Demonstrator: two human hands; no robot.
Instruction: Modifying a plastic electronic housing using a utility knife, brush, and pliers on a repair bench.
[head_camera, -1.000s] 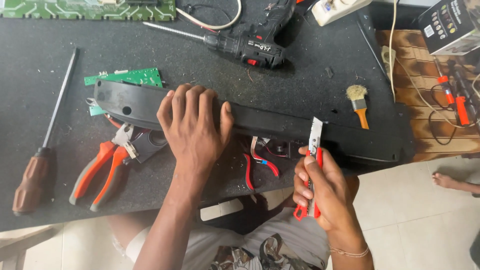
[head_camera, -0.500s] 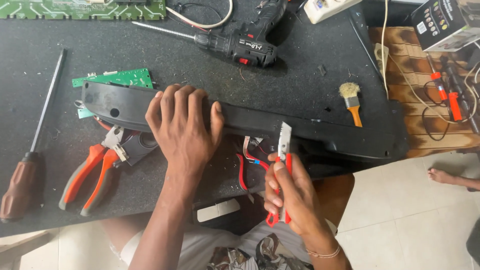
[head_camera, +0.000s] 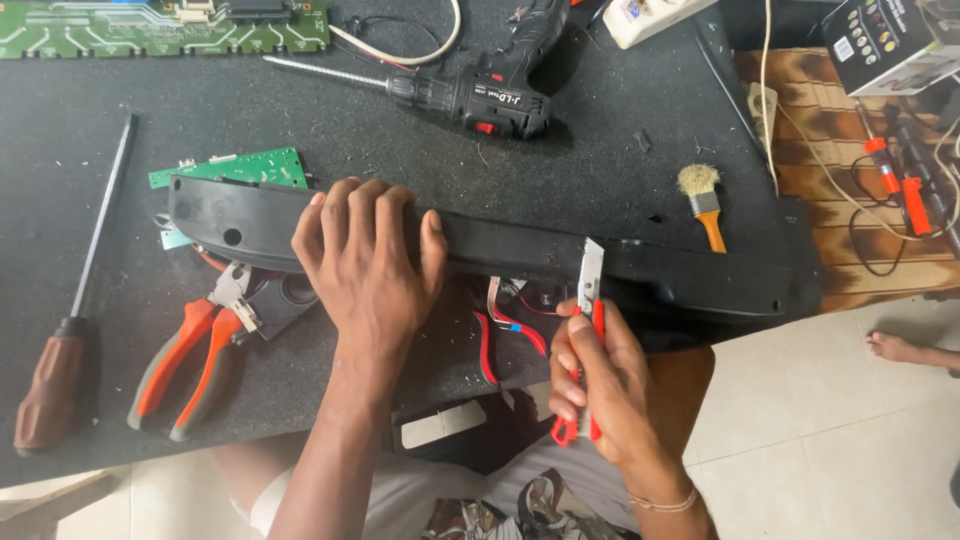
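Note:
A long black plastic housing (head_camera: 700, 280) lies across the black work mat. My left hand (head_camera: 365, 255) presses flat on its middle, fingers spread over the top. My right hand (head_camera: 600, 385) grips a red utility knife (head_camera: 588, 300) with its blade out, tip touching the housing's near edge. A green circuit board (head_camera: 235, 165) sticks out behind the housing's left end. Red-handled side cutters (head_camera: 500, 335) lie partly under the housing between my hands.
Orange-handled pliers (head_camera: 190, 365) and a long brown-handled screwdriver (head_camera: 70, 330) lie at the left. A black cordless drill (head_camera: 470, 95), a small brush (head_camera: 703, 200), another green board (head_camera: 160, 25) and a white power strip (head_camera: 650, 15) sit further back. Someone's bare foot (head_camera: 900, 348) rests on the tiled floor.
My right hand with the knife moved left along the housing's near edge and brought the blade against it. My left hand stayed pressed on the housing.

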